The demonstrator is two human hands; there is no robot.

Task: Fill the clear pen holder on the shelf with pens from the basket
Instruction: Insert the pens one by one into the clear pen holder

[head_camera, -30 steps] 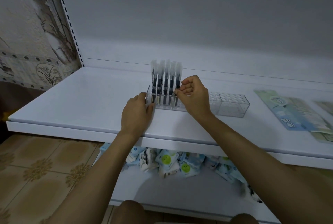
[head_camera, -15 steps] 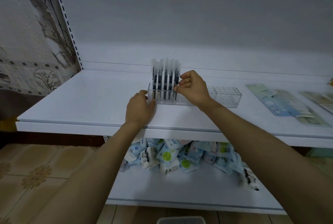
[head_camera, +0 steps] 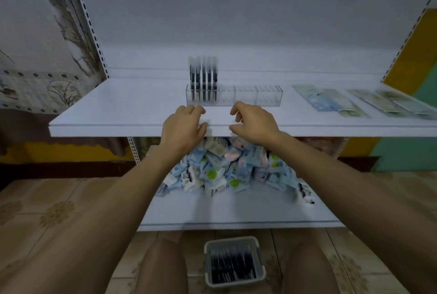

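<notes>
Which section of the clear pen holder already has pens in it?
The leftmost section of the clear pen holder, the end nearest the left hand: dark pens stand upright there, while the sections to its right show none.

- I see the clear pen holder point(head_camera: 257, 98) open from above in its middle and right cells; standing pens point(head_camera: 203, 76) crowd only its left end.
- Bare shelf point(head_camera: 118, 109) top lies left of the holder and in front of it, where the left hand point(head_camera: 184, 128) and right hand point(head_camera: 254, 123) hover, holding nothing.
- Flat packs point(head_camera: 326, 99) take up the shelf's right side.
- The basket point(head_camera: 234, 263) on the floor is open from above; packets point(head_camera: 227, 168) heap the lower shelf point(head_camera: 236, 211) behind it.
</notes>
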